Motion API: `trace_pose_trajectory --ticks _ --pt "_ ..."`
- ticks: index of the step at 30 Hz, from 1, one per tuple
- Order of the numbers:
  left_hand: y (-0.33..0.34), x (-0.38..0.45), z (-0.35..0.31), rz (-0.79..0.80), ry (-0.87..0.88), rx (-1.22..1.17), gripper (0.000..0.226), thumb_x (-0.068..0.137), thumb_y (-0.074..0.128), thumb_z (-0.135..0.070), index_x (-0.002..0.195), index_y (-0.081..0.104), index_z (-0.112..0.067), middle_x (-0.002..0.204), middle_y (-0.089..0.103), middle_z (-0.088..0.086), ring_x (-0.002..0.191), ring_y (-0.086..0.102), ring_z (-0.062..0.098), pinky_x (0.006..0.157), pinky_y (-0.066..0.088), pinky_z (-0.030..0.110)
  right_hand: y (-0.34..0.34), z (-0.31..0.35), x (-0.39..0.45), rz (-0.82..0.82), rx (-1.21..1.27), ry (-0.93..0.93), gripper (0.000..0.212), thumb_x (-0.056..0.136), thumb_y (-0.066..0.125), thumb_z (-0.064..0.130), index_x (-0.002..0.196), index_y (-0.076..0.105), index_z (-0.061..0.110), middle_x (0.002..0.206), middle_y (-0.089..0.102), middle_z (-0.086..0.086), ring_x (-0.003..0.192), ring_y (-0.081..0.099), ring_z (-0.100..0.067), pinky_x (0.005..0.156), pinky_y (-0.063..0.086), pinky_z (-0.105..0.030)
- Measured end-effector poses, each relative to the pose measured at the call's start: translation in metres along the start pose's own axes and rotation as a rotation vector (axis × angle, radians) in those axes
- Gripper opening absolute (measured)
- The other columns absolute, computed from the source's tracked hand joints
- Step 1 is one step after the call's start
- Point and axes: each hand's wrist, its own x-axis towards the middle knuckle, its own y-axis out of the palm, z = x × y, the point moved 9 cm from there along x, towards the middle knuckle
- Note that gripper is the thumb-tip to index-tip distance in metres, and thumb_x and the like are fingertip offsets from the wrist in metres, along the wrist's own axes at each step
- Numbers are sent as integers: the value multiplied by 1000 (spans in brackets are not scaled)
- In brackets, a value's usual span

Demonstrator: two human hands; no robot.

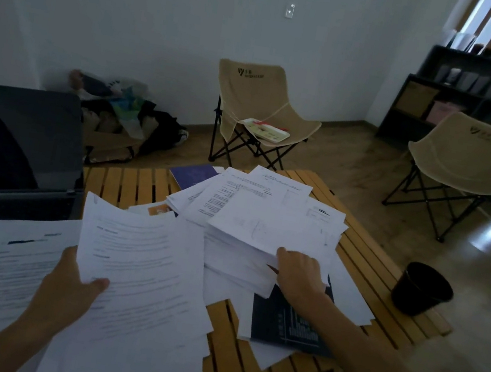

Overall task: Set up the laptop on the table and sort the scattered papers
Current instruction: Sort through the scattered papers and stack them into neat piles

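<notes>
Dim room, pale wall at the back, two beige folding chairs (260, 110) on a wooden floor; a slatted wooden surface (128, 181) fills the middle of the frame, strewn with white sheets.

At the left edge of the frame stands the laptop (17, 144), lid raised, its dark screen facing the lower right and its hinge running roughly left to right.

Left hand (67, 289), low and left of centre, pinches a printed sheet (134, 258) by its near edge, thumb on top and fingers beneath. That sheet's long axis runs away from the camera and tilts a little to the left, with its text lines lying across the frame.

Right hand (299, 272), right of centre, has its grip pressed on the near corner of a thick stack of papers (267, 222); the stack's long side slants toward the upper right. Under its near edge lies a dark booklet (282, 325).

More sheets lie over the near left of the surface, and a purple book (192, 173) pokes out at the far side. A black bin (422, 288) stands on the floor at the right.
</notes>
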Motion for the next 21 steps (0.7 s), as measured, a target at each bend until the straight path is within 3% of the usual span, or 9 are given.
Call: trace_pose_trajectory --ticks 6,11,16,19,21 --pt "-15 -13 -4 -25 41 -7 68 87 70 -7 144 33 -7 132 54 18 98 47 22 83 39 35 -6 30 -47 -24 67 -57 10 94 52 8 96 54 18 101 65 -4 91 62 -21 64 35 -29" --pt "-10 -17 -5 26 62 98 72 87 68 -7 145 26 -2 128 52 19 94 45 21 82 39 34 -1 40 -63 -46 214 -112 21 103 46 31 90 55 18 93 63 0 79 53 -13 64 40 -27" --pt "-7 -17 0 52 28 174 73 86 69 -11 144 25 0 108 48 10 87 48 22 76 41 33 -4 52 -81 -5 174 -198 24 103 43 33 96 60 17 100 65 -1 79 50 -11 68 40 -25" --pt "-6 -13 3 37 13 239 73 77 75 -18 135 36 4 110 44 10 102 47 30 83 46 37 -6 50 -77 93 347 -155 39 94 48 58 94 64 23 100 63 4 87 56 -11 76 46 -28" --pt "-6 -10 5 22 -44 217 81 69 75 -26 131 35 7 120 43 18 114 41 35 86 42 39 -21 36 -52 21 457 -76 36 93 52 58 100 66 25 103 65 7 94 59 -10 81 47 -29"
